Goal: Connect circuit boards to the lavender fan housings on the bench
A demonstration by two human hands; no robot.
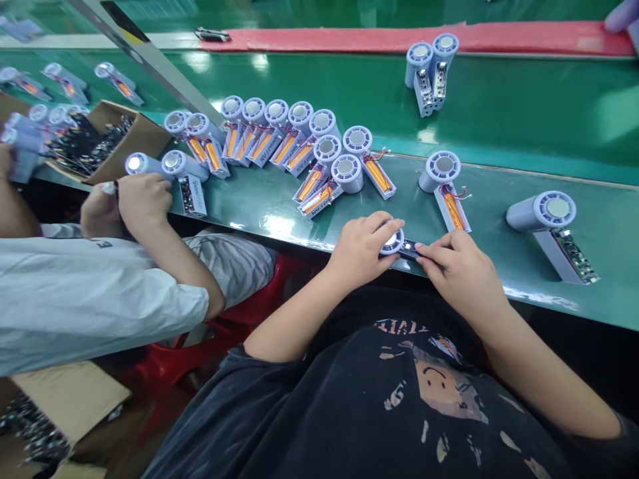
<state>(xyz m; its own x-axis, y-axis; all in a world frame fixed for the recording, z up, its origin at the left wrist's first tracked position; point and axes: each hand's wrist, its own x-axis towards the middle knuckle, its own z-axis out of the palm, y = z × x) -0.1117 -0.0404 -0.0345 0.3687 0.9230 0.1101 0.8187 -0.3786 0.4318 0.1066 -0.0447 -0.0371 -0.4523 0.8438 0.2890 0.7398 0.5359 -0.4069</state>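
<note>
While the left hand (363,249) has its grip closed around the round head of a lilac fan (392,242), the thumb and fingers of the right hand (462,269) pinch a small dark circuit board (410,249) at the handle side of this fan. The held fan is at the near edge of the green worktop (239,199), in front of the person's black shirt (359,399). Whether the board sits inside the handle I cannot tell for sure, because the fingers cover a good part of it.

Just beyond the right hand lies a fan with an orange part (453,211) in its open handle; farther to the right is a fan with an exposed board (554,207). Beyond the left hand, three fans (348,174) lie close together, and a curved row of fans (275,113) continues from them toward the left. There, a co-worker's hands (144,199) are near the edge, with a cardboard box (152,138) of dark parts beside them. On the green surface behind (324,80), a pair of fans (419,56) lies side by side, before a red strip (349,40).
</note>
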